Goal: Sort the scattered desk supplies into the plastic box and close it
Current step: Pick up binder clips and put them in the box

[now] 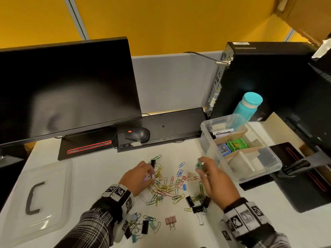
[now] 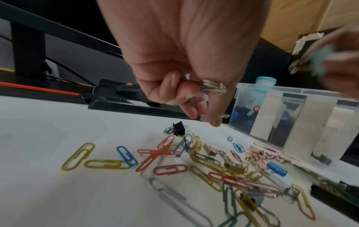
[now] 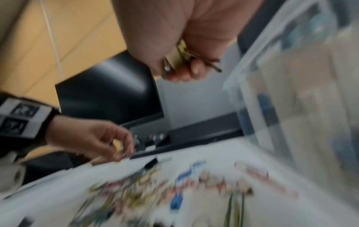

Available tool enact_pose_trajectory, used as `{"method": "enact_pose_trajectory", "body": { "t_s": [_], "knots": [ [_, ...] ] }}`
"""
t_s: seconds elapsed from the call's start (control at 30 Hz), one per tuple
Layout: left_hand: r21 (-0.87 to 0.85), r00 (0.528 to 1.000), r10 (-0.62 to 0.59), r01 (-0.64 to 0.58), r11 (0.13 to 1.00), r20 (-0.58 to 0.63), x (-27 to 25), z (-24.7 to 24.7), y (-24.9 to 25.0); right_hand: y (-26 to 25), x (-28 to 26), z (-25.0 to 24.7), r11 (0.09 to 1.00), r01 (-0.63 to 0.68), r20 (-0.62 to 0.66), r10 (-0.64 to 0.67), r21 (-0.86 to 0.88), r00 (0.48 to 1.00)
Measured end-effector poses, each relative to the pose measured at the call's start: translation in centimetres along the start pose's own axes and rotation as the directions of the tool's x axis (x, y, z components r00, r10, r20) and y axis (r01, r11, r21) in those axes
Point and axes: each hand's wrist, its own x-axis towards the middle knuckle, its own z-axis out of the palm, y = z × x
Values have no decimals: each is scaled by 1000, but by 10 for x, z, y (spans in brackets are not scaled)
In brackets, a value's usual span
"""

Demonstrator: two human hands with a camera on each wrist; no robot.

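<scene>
Nearest, clips (image 1: 166, 185) littered the desk left of the plastic box (image 1: 275, 163). Left hand (image 1: 138, 178) pinched binder clips; right hand (image 1: 215, 178), beside the box, clutched more. Overfull fists could spill clips short of the right compartment.

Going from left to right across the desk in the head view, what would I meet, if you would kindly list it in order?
Clear lid with its dark handle → left hand over the clips → scattered paper clips → right hand, pinching clips → clear plastic box with cardboard dividers.
</scene>
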Motion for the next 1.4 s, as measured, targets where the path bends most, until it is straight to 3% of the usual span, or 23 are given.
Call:
{"method": "enact_pose_trajectory", "body": {
  "t_s": [0.03,0.1,0.17,0.23,0.43,0.57,0.67,0.77,0.87,0.93,1.0,1.1,1.2,1.3,1.4],
  "knots": [
    [-12,1000,-9,9,1000,-10,-1,0,1,-1,-2,-12,998,16,-135,-8,55,991],
    [-40,999,-30,29,999,-12,-1,0,2,5,-2,-35,990,14,-377,41,141,925],
    [-73,999,-48,48,996,5,-1,2,2,18,3,-50,977,-30,-483,130,210,866],
    [-85,998,-59,61,994,29,0,5,5,37,8,-53,969,-97,-482,198,227,854],
    [-56,999,-21,22,998,27,2,8,18,70,12,-43,960,-278,-312,272,26,910],
    [16,997,26,-28,999,73,2,11,26,70,10,-44,935,-223,-176,179,-276,968],
    [12,997,42,-43,999,64,3,13,30,74,5,-46,950,-136,-144,98,-282,985],
    [-18,998,37,-36,999,57,4,16,36,86,0,-59,969,-180,-295,124,-171,947],
    [-30,996,45,-43,999,71,3,20,49,110,-3,-73,928,-309,-428,197,-210,882],
    [-33,996,80,-78,996,48,4,20,64,127,-5,-73,890,-388,-437,258,-239,861],
    [-30,989,145,-145,989,-6,8,14,87,139,-7,-67,892,-421,-428,321,-163,845],
    [13,962,260,-260,966,-80,20,1,137,144,-7,-60,910,-409,-452,337,-67,826],
    [116,895,433,-421,899,-109,40,0,187,144,-7,-58,916,-398,-479,331,-43,813],
    [214,810,582,-559,801,-66,64,10,229,143,-7,-58,923,-385,-489,327,-19,809],
    [296,755,655,-634,714,38,84,26,252,141,-8,-59,929,-369,-499,318,-4,806]
  ]
}}
